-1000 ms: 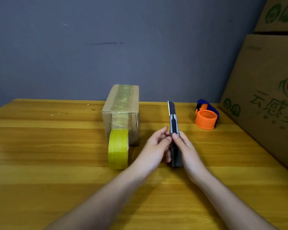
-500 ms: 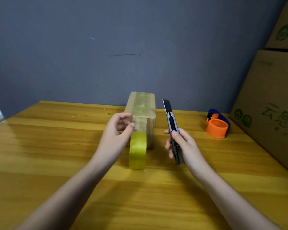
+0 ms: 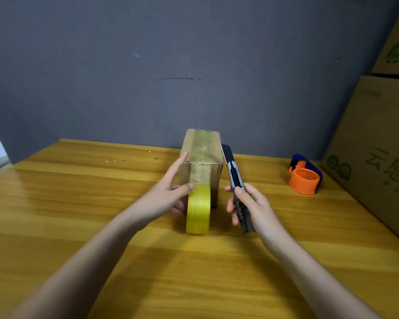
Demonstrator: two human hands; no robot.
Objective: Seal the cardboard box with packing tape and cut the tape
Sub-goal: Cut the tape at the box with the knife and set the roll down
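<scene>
A small cardboard box (image 3: pixel 202 153) stands on the wooden table (image 3: pixel 78 203), with a strip of tape along its top and down its near face. A yellow roll of packing tape (image 3: pixel 198 209) stands on edge against that near face, still joined to the strip. My left hand (image 3: pixel 167 198) grips the roll from the left, thumb on its top, forefinger raised beside the box. My right hand (image 3: pixel 249 207) holds a black and grey utility knife (image 3: pixel 236 183) just right of the box, blade end pointing up and away.
An orange and blue tape dispenser (image 3: pixel 305 174) lies at the back right of the table. Large printed cardboard cartons (image 3: pixel 378 146) are stacked along the right edge. A dark grey wall stands close behind the box.
My left hand left the knife, moved left and took hold of the tape roll. My right hand carried the knife closer to the box's right side. The camera turned left.
</scene>
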